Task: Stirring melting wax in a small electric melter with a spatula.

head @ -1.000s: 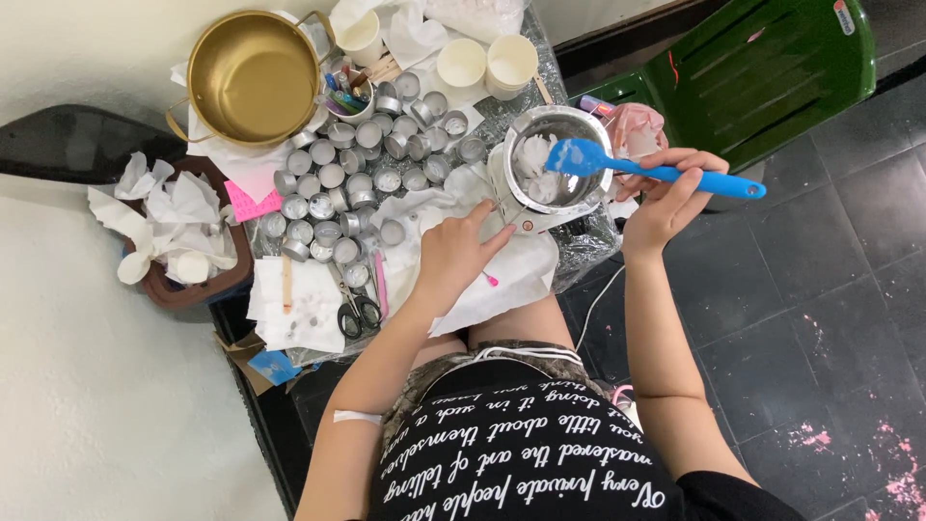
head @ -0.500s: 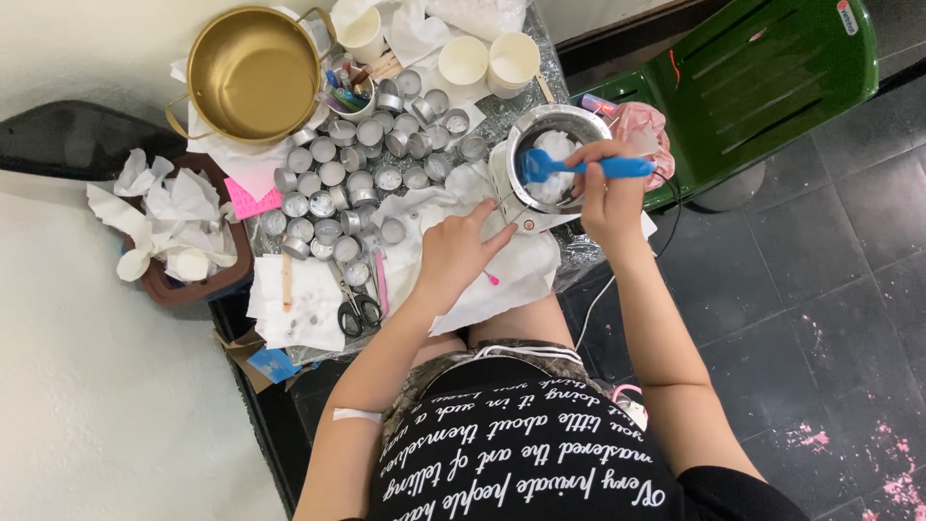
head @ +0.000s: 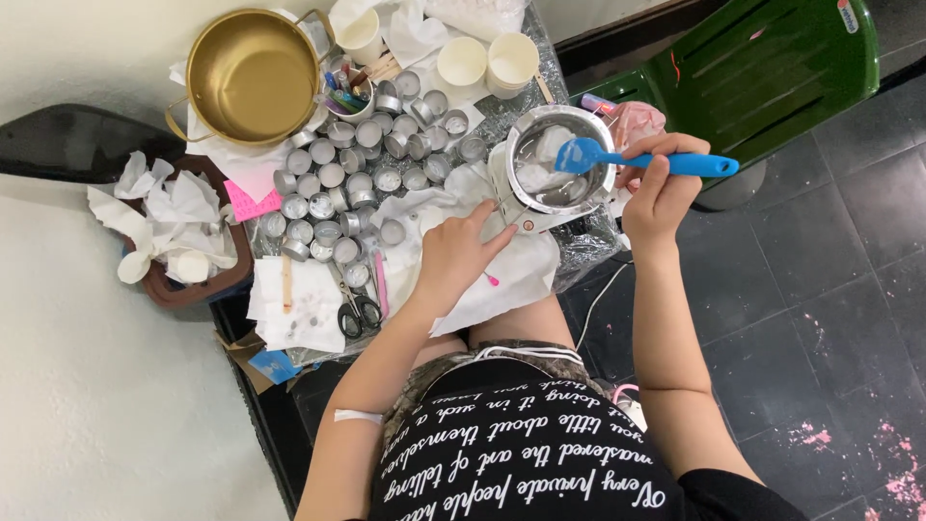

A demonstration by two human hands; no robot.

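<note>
My right hand [head: 659, 188] grips the handle of a blue spatula [head: 632, 161], whose blade rests over the right side of a small round metal melting pot [head: 555, 164] with white lumps inside. My left hand [head: 455, 253] lies on white paper [head: 521, 275] just left of the pot's white base, index finger stretched toward it, holding nothing.
Several small silver tealight cups [head: 357, 188] crowd the table's middle. A gold pot [head: 253, 75] sits at the back left, paper cups [head: 487, 63] behind the melting pot. Scissors [head: 359, 311], crumpled tissues in a brown tray [head: 178, 236], and a green chair [head: 762, 72] at right.
My right hand drew the spatula back to the right, from deep in the pot to its right rim. The white lumps have shifted. My left hand has not moved.
</note>
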